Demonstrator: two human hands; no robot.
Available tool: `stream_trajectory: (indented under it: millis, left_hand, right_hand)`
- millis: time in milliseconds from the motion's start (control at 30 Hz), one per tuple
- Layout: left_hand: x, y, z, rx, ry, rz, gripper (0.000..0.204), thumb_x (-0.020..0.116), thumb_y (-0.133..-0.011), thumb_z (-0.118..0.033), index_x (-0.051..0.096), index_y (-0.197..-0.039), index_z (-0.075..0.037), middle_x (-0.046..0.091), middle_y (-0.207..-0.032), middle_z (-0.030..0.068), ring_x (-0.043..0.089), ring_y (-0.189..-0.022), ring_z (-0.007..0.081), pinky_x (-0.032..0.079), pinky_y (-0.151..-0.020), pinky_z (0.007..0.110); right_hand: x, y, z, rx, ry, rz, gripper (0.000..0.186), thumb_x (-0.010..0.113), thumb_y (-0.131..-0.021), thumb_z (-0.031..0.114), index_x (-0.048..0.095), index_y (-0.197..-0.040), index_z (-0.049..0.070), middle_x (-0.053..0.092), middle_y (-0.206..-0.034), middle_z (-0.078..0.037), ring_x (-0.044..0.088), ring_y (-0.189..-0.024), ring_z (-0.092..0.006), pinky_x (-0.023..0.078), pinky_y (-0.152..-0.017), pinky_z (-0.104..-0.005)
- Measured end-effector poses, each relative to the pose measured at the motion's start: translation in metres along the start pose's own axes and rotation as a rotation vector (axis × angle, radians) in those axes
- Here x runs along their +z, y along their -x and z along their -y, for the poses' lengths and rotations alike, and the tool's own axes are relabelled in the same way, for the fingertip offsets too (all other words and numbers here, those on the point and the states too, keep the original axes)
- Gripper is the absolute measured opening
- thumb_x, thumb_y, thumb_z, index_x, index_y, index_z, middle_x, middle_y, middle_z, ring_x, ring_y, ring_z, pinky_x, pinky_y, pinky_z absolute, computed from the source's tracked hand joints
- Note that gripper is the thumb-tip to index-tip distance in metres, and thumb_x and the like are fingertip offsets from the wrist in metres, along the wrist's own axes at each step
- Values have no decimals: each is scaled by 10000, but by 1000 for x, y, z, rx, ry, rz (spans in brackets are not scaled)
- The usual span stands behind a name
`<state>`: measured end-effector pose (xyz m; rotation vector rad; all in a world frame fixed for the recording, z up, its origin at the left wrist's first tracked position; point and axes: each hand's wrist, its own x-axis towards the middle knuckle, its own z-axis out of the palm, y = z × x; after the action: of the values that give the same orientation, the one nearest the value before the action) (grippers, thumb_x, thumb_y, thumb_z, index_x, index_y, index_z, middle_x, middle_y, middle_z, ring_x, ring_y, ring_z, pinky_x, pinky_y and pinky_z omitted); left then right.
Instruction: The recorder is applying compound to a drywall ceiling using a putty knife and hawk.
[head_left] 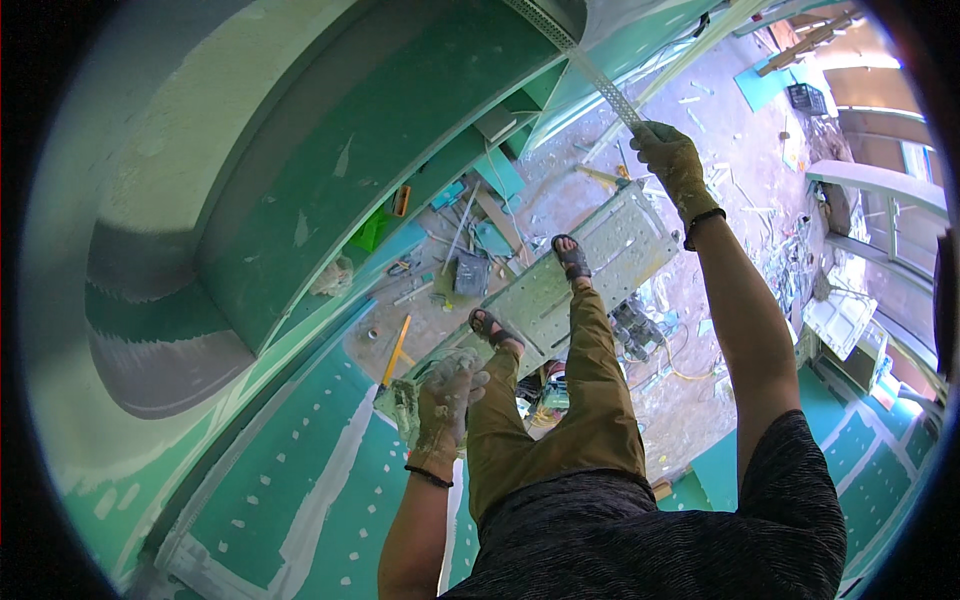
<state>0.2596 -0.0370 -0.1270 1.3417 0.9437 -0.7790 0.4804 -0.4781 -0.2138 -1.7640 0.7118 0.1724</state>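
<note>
My right hand [672, 165], in a pale work glove, is raised and closed round the lower end of a perforated corner bead [603, 85]. This long, thin white strip runs from my fingers up to the left, across the edge of the green board overhead. Lower and to the left, my left hand [452, 392], in a plaster-smeared glove, has its fingers curled. A pale, greenish translucent object [401, 412] shows beside its palm; its kind and how it is held are unclear. The green plasterboard soffit [370, 140] curves beyond both hands.
I stand in sandals on a narrow, plaster-stained platform [610, 245] above the floor. Below lie a black bucket [472, 273], a yellow level [396, 350], offcuts and cables. A green board wall [290, 480] with filled joints stands at left; a white window frame [890, 215] is at right.
</note>
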Motion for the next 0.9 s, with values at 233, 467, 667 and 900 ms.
stream_trajectory:
  millis: [233, 467, 667, 900]
  left_hand:
    - [8, 1, -10, -5, -41, 20, 464, 672, -975, -343, 618, -1304, -20, 698, -1223, 149, 722, -999, 218, 573, -865, 335]
    - [18, 1, -5, -27, -31, 55, 514, 671, -973, -363, 597, -1333, -4, 673, -1270, 159, 713, -1033, 230, 569, -876, 331]
    - [9, -5, 23, -63, 44, 16, 560, 668, -969, -392, 582, -1359, 1, 677, -1243, 152, 707, -1031, 222, 566, -872, 320]
    - [12, 7, 30, -46, 93, -26, 540, 655, -986, -391, 591, -1355, -3, 682, -1225, 139, 706, -1006, 213, 569, -853, 320]
  right_hand:
    - [-4, 8, 18, -40, 162, -30, 445, 660, -980, 368, 687, -1211, -11, 704, -917, -27, 583, -737, -110, 487, -678, -261]
    - [-13, -15, 19, -62, 339, 43, 521, 617, -978, 463, 698, -1206, 2, 717, -915, -45, 616, -761, -139, 512, -724, -302]
    - [-8, -20, 40, -105, 708, 125, 600, 564, -983, 534, 689, -1191, -14, 723, -894, -95, 657, -782, -179, 524, -768, -351]
    - [26, -51, 75, -384, 762, 155, 607, 496, -982, 569, 695, -1032, -2, 709, -884, -127, 662, -820, -258, 510, -794, -412]
